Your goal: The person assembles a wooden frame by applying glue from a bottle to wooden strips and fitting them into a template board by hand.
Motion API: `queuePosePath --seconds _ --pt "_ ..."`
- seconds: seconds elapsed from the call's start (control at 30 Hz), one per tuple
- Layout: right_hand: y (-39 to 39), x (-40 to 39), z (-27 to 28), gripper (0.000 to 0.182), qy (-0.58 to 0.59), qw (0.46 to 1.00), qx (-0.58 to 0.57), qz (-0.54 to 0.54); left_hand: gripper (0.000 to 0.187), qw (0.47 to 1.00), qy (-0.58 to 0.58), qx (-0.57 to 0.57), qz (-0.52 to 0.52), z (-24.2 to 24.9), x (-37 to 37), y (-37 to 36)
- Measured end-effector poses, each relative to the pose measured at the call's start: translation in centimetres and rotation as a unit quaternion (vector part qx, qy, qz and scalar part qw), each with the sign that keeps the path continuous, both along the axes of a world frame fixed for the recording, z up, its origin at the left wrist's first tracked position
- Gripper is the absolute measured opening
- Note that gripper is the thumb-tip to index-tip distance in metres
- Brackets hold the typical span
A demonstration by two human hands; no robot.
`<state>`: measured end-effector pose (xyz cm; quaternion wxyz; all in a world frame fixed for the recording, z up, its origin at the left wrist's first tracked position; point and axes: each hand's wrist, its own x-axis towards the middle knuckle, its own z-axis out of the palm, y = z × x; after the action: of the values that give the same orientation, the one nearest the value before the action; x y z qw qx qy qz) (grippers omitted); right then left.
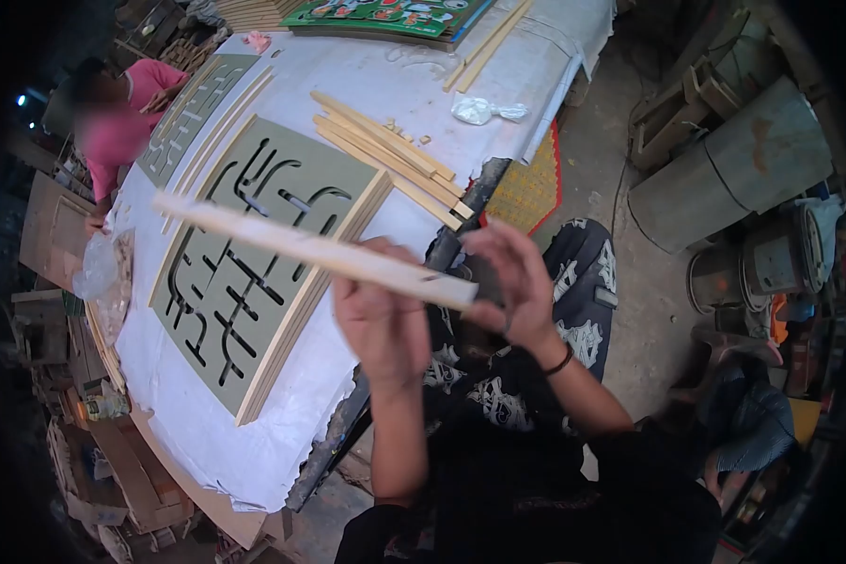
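Note:
A pale wooden strip [291, 242], blurred along its far end, is held up in the air across the front of the slotted board. My left hand [383, 320] is closed around it near its close end. By that end my right hand [517, 287] has its fingers apart and curved, the thumb close to the strip's tip. Below and beyond the strip lies a grey-green board [197, 273] with dark curved slots, edged by wooden strips along its near side. More loose wooden strips [385, 146] lie in a pile behind it.
White sheeting [291, 451] covers the table. A person in a pink top [122, 132] sits at the far left beside a second slotted board [197, 108]. Green printed boards [376, 17] and a small plastic bag [489, 110] lie toward the back. A metal drum [733, 169] stands right.

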<state>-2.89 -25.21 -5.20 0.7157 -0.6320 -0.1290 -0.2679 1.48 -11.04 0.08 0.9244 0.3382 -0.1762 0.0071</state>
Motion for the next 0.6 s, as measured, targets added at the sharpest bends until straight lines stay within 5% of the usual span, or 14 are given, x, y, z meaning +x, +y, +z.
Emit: queuePosePath --seconds 0.1,0.2,0.3,0.4,0.53,0.6 --pt "-4.2 5.8 -0.4 0.039 -0.026 0.939 -0.234 -0.249 0.042 0.995 -0.022 0.025 0.093 0.5 0.1 4.5" --pt "-7.5 12.6 1.4 0.036 -0.043 0.846 -0.387 -0.363 0.032 0.988 -0.032 -0.044 0.142 0.9 -0.7 7.3" --pt "-8.4 16.6 -0.2 0.037 0.063 0.763 -0.519 -0.380 0.026 0.980 -0.057 -0.092 0.168 2.3 -1.3 8.9" --pt "-9.0 18.0 -0.3 0.038 0.127 0.743 -0.534 -0.382 0.027 0.973 -0.068 -0.122 0.182 3.0 -1.6 9.4" --pt "-10.3 16.7 1.1 0.033 0.044 0.764 -0.507 -0.397 0.029 0.974 -0.084 -0.148 0.147 2.8 -2.0 9.9" --pt "-10.2 13.8 3.5 0.032 0.083 0.856 -0.377 -0.344 0.032 0.974 -0.081 -0.157 0.141 2.7 -1.7 10.0"
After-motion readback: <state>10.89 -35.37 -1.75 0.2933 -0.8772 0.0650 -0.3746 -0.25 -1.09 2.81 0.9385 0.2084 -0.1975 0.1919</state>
